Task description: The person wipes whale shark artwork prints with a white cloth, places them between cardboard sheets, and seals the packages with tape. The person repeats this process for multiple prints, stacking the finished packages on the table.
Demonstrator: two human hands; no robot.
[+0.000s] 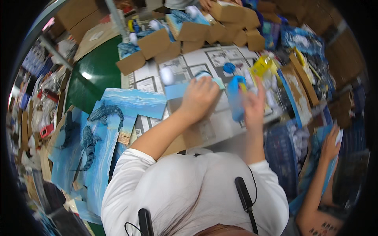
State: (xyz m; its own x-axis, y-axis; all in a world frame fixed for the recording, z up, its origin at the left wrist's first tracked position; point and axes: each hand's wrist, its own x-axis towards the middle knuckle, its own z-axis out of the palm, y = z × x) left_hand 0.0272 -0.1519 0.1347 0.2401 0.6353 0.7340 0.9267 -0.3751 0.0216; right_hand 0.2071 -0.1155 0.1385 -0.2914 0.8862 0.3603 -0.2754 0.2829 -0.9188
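My left hand [199,96] is over the printed table surface, its fingers closed on a small pale-green and white item [218,82] that I cannot make out fully. Beside it my right hand [254,101] is blurred, with one finger raised; whether it touches the blue translucent plastic bag [236,106] next to it cannot be told. A blue strip [176,91] lies left of my left hand, and a white rounded object [167,75] sits just above it. Beyond my hands is a small blue bundle [229,68]. Blue sea-painted panels [141,98] with whale shark figures [106,113] lie at the left.
Open cardboard boxes [193,31] line the far side. A yellow bag [262,65] and white pieces stand at the right, near a worn board [296,94]. Blue crates [280,156] are at the lower right, where another person's arm [320,174] holds a blue panel. A metal post [116,17] rises at the upper left.
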